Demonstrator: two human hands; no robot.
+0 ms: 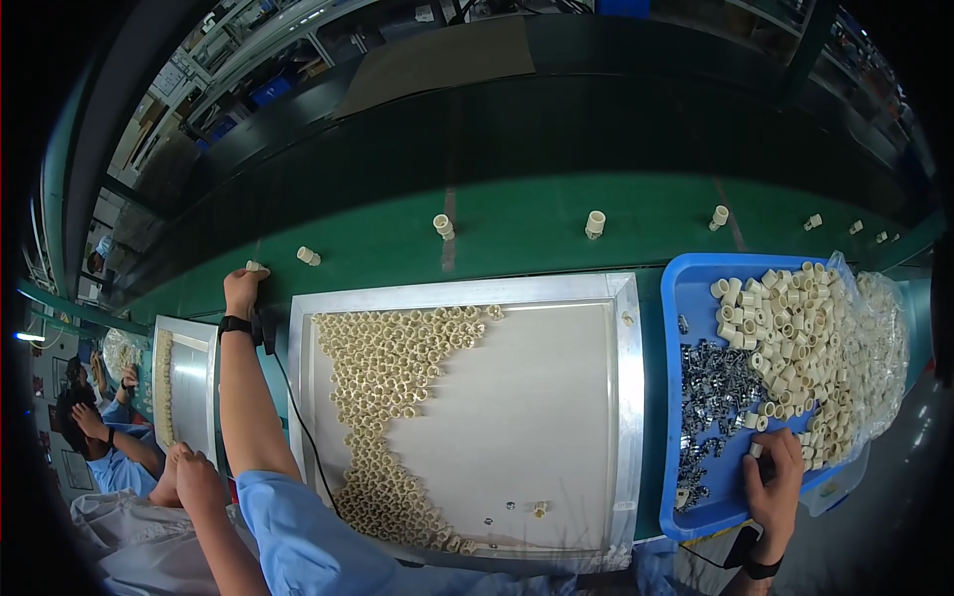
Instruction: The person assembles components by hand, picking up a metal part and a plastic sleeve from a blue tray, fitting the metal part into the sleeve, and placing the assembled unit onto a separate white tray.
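Observation:
My left hand [241, 289] reaches far forward and left, fingers closed around a small cream plastic cap [254, 266] at the edge of the green conveyor belt [517, 223]. My right hand [773, 475] rests in the blue tray [696, 288] at the right, fingers pinching a cream cap [755, 449] among the small metal clips [715, 382]. A heap of cream caps [795, 328] fills the tray's far part. Between my arms lies a metal-framed white tray [616, 397] with many cream caps [393, 368] spread over its left side.
Several cream caps [594, 223] stand spaced along the belt. A clear plastic bag [884, 338] of parts lies at the blue tray's right. On the left, another person's hands [189, 477] and a second metal tray [189, 382]; more people [89, 417] work farther left.

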